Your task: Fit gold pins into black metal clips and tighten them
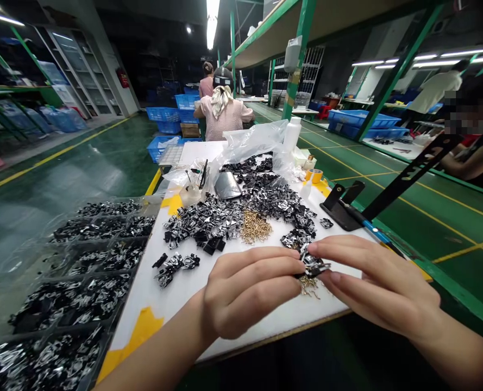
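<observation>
My left hand (253, 285) and my right hand (382, 282) meet above the near right part of the white table. Between their fingertips is a small black and silver clip-like part (314, 268), gripped from both sides. My left fingers cover part of it, so its full shape is hidden. Just below it lies a little group of brass pins (309, 287). Farther in, a larger pile of brass pins (256, 227) rests beside heaps of black and silver parts (208, 220). A few similar parts (176, 267) sit apart at the left.
Divided trays of black and silver parts (82, 293) stand left of the table (143, 288). A black metal bracket (343, 209), blue pen (377, 232), yellow tape roll (313, 175), white bottle (292, 133) and dark phone-like slab (227, 185) lie around the piles. Other people sit beyond.
</observation>
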{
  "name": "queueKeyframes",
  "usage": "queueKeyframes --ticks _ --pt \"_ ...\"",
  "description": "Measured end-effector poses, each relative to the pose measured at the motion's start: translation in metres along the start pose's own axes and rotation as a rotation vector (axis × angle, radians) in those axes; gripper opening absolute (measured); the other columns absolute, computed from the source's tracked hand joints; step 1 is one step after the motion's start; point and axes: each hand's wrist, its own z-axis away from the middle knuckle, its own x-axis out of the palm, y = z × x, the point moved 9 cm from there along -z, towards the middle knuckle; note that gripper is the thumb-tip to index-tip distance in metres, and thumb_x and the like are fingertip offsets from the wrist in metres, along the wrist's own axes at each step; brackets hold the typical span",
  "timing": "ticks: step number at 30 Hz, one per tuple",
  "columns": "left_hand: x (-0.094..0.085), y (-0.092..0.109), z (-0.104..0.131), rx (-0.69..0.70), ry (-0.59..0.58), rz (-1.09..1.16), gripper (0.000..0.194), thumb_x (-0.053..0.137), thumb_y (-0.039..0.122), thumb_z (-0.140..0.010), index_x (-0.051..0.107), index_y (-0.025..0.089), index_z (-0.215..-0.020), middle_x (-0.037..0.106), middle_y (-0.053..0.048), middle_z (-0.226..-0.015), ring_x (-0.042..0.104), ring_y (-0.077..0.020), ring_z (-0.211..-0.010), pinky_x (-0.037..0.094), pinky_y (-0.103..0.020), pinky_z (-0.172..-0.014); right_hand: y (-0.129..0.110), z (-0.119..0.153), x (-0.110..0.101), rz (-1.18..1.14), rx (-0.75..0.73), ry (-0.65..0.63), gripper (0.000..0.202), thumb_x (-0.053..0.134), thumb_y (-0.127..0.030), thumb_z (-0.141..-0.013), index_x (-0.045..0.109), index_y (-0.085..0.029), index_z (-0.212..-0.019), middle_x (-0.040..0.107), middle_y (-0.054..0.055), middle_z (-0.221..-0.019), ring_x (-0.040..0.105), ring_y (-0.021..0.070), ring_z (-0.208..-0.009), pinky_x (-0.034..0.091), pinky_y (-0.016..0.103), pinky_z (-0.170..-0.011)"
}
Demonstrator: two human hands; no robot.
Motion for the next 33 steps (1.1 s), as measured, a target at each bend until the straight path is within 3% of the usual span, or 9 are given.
queueKeyframes --ticks 6,11,18,25,30,33 --pt "0.001 -0.005 0.001 0.041 0.047 0.022 0.024 0.065 -0.007 -0.065 0.060 0.006 -0.085 0.070 -0.013 -0.091 0.065 -0.0191 -0.091 0.057 -0.027 -0.080 0.002 0.003 0.005 -0.052 0.003 -0.030 0.013 0.055 -0.001 -0.078 0.057 -0.012 -0.086 0.061 0.013 -0.103 0.057 0.0198 -0.100 0.053 0.033 -0.078" --pt "-0.001 -0.008 -0.001 -0.044 0.081 0.011 0.026 0.066 -0.008 -0.064 0.061 0.006 -0.086 0.070 -0.012 -0.088 0.066 -0.0176 -0.088 0.057 -0.027 -0.081 0.007 0.007 0.007 -0.085 0.048 -0.042 0.017 0.055 -0.002 -0.080 0.056 -0.013 -0.093 0.060 0.012 -0.105 0.056 0.0182 -0.100 0.052 0.031 -0.079" --pt "0.001 -0.008 -0.007 -0.100 0.079 -0.101 0.024 0.067 -0.002 -0.069 0.064 0.006 -0.091 0.070 -0.009 -0.084 0.066 -0.0136 -0.083 0.055 -0.020 -0.079 0.007 0.003 0.007 -0.073 0.075 -0.056 0.017 0.054 0.000 -0.079 0.057 -0.011 -0.091 0.062 0.014 -0.100 0.058 0.0164 -0.096 0.052 0.028 -0.077" --pt "0.009 -0.008 0.003 -0.083 0.016 -0.281 0.030 0.063 0.000 -0.073 0.063 0.007 -0.103 0.068 -0.008 -0.090 0.063 -0.0131 -0.088 0.053 -0.020 -0.080 0.011 0.008 0.014 -0.050 0.093 -0.059 0.024 0.057 -0.001 -0.077 0.058 -0.009 -0.099 0.062 0.015 -0.100 0.058 0.0184 -0.095 0.051 0.029 -0.078" --pt "0.015 -0.017 0.011 -0.076 -0.028 -0.323 0.034 0.063 0.001 -0.074 0.062 0.010 -0.106 0.068 -0.007 -0.091 0.063 -0.0110 -0.086 0.050 -0.017 -0.077 0.015 0.012 0.026 -0.088 0.147 -0.122 0.021 0.054 -0.006 -0.080 0.056 -0.011 -0.100 0.060 0.015 -0.100 0.058 0.0187 -0.093 0.051 0.031 -0.075" --pt "0.016 -0.023 0.010 -0.103 -0.020 -0.319 0.034 0.064 0.000 -0.071 0.063 0.011 -0.104 0.068 -0.006 -0.087 0.063 -0.0110 -0.078 0.051 -0.018 -0.072 0.030 0.022 0.026 -0.083 0.159 -0.212 0.024 0.052 -0.008 -0.082 0.055 -0.013 -0.106 0.057 0.015 -0.111 0.055 0.0180 -0.100 0.049 0.029 -0.080"
